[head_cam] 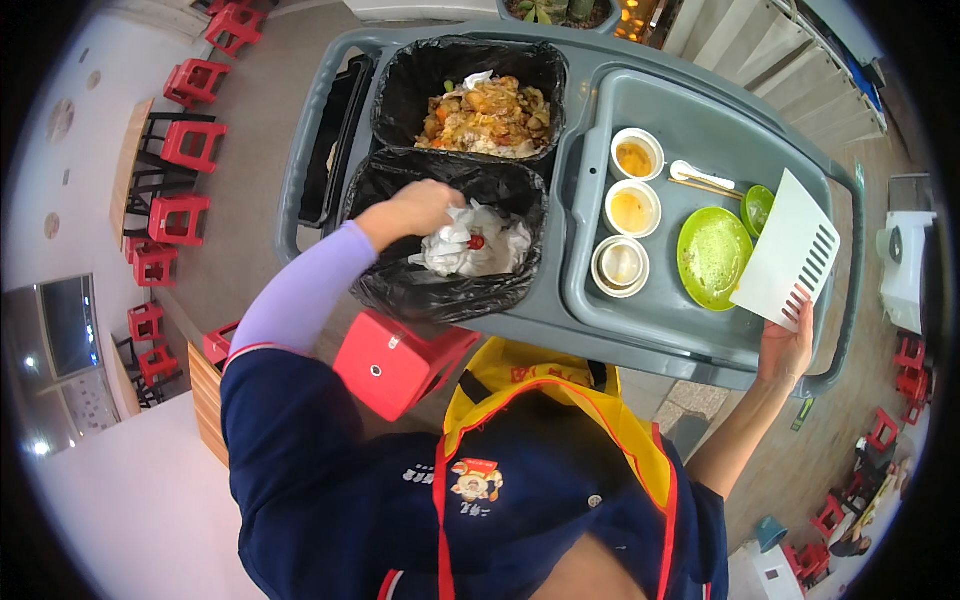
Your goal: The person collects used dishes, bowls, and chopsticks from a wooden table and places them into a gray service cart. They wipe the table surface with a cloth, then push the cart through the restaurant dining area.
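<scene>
My left hand [421, 208] is over the front bin lined with a black bag [450, 296], its curled fingers at crumpled white tissues [480, 240]; whether they grip any is unclear. A small red item lies among the tissues. With my right hand [787, 341] I hold a white slotted plastic sheet [787, 251] by its slotted end, tilted over the grey tub [592, 247]. The sheet partly covers a green plate [714, 255] and a small green bowl [757, 208]. Left of these stand several white cups [634, 208], two with yellowish liquid. A white spoon [701, 175] and wooden chopsticks [706, 186] lie near them.
The grey cart [559, 296] also carries a second bagged bin with food scraps [487, 120] and a black container [330, 150] at its left. A red stool [386, 364] stands close before me. More red stools [193, 146] line the left. A planter [562, 11] is behind the cart.
</scene>
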### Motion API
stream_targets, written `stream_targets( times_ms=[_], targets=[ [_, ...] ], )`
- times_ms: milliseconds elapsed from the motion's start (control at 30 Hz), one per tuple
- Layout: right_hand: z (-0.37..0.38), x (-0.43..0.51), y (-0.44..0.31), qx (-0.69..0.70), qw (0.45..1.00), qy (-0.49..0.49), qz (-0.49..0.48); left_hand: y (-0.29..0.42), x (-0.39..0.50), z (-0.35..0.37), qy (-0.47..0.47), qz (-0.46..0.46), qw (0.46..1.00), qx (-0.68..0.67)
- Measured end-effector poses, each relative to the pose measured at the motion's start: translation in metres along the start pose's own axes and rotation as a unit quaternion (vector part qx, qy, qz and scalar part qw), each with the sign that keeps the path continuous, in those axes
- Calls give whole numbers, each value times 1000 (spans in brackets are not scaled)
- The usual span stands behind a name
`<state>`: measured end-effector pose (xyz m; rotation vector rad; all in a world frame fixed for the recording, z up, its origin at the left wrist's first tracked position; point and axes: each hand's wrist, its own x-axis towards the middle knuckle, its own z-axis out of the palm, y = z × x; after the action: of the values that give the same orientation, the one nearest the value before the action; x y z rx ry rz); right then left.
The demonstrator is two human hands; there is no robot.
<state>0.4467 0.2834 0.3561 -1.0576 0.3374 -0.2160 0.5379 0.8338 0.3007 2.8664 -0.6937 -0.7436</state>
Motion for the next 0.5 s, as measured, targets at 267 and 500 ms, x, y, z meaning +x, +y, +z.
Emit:
stream_targets(
  times_ms=[267, 500],
  targets=[
    [87, -27, 24, -105, 994, 26, 23, -5, 31, 49, -79, 44, 986, 139],
    [193, -36, 65, -60, 987, -130, 79, 13, -51, -11, 240, -54, 941, -234]
  ],
)
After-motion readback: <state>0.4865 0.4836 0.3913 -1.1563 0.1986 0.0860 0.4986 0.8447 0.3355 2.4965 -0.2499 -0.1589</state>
